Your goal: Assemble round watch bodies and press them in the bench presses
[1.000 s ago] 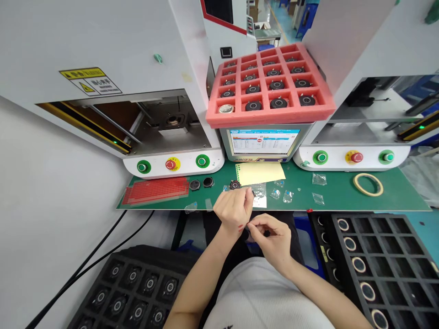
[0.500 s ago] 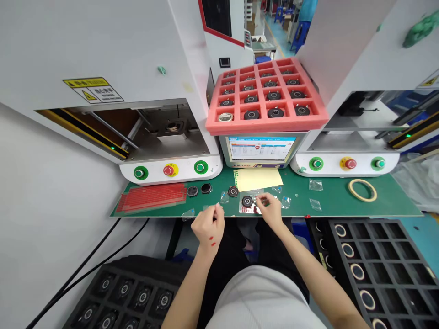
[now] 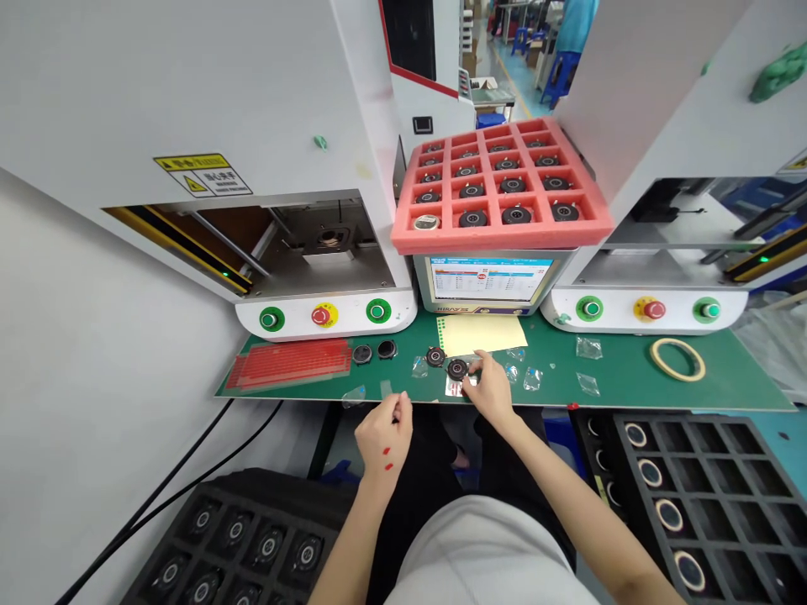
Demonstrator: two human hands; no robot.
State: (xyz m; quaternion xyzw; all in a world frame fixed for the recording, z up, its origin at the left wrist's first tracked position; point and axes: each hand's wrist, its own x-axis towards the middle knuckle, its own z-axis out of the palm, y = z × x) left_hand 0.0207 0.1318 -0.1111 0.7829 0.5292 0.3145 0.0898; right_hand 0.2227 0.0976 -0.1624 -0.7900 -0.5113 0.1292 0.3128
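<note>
My right hand (image 3: 492, 390) has its thumb and forefinger at the right edge of a round black watch body (image 3: 457, 369), gripping it. The watch body lies on a small clear sheet with red marks (image 3: 454, 387) near the front edge of the green mat. Just behind and left of it is a second round black watch body (image 3: 435, 356). My left hand (image 3: 384, 430) is closed in a pinch at the mat's front edge; what it holds, if anything, I cannot make out. Two dark watch pieces (image 3: 387, 349) lie farther left.
Red strip sheets (image 3: 290, 364) lie at the left, a tape roll (image 3: 677, 360) at the right, with clear film pieces (image 3: 533, 378) between. A pink foam tray (image 3: 504, 239) sits above a screen (image 3: 492, 279). Presses flank it; black trays (image 3: 712, 496) stand below.
My right thumb and forefinger have moved apart and now straddle the watch body's right edge. My left hand, still pinched, has drawn slightly toward me. The whole view has shifted a little.
</note>
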